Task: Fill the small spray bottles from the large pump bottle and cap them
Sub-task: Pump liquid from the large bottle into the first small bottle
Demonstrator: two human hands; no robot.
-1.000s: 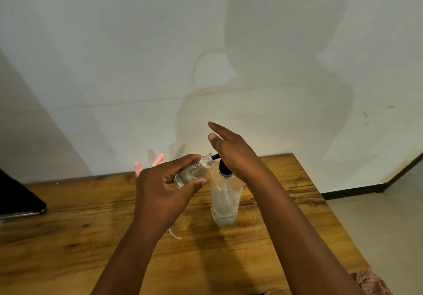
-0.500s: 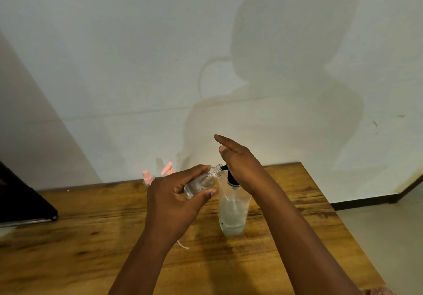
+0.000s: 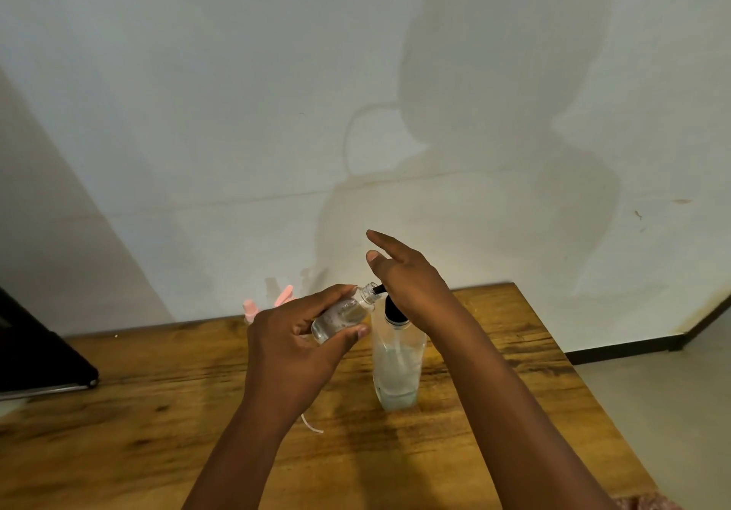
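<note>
Our left hand [image 3: 292, 341] grips a tilted spray bottle [image 3: 343, 314] at the nozzle; our right hand [image 3: 407, 284], fingers straight, presses the pump bottle [image 3: 397, 367], hiding its head.

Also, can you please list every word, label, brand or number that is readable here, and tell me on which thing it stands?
None: no text can be read in this picture.
Small bottle, held by the left hand: clear, no label shows.
Pump bottle, pressed by the right hand: clear, no label shows.
Pink caps behind: no print can be made out.
Dark object at the left edge: no marking visible.
</note>
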